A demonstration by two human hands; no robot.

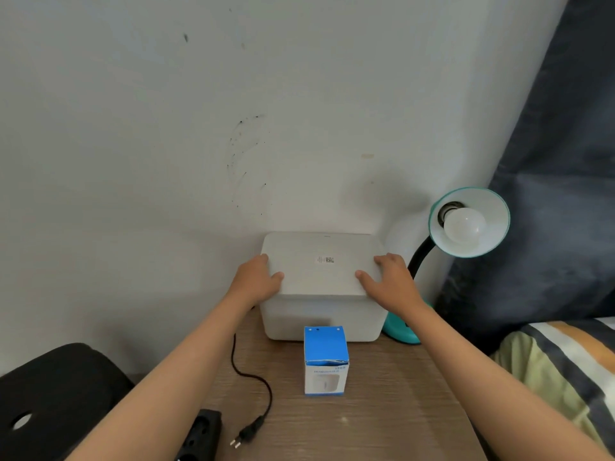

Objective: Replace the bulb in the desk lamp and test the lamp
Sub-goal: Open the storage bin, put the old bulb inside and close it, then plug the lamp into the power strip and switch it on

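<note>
A teal desk lamp (489,227) stands at the right of the wooden table, its shade tilted toward me with a white bulb (465,226) screwed in. Its black cord (248,374) runs across the table and ends in an unplugged plug (248,434). A blue and white bulb box (326,361) stands upright in the middle. Behind it sits a white lidded storage box (322,314). My left hand (258,277) grips the lid's left edge and my right hand (389,277) grips its right edge.
A black power strip (201,434) lies at the table's front left, beside a black stool (56,397). A dark pillow (559,181) and striped bedding (565,364) lie to the right. A pale wall rises right behind the table (382,410).
</note>
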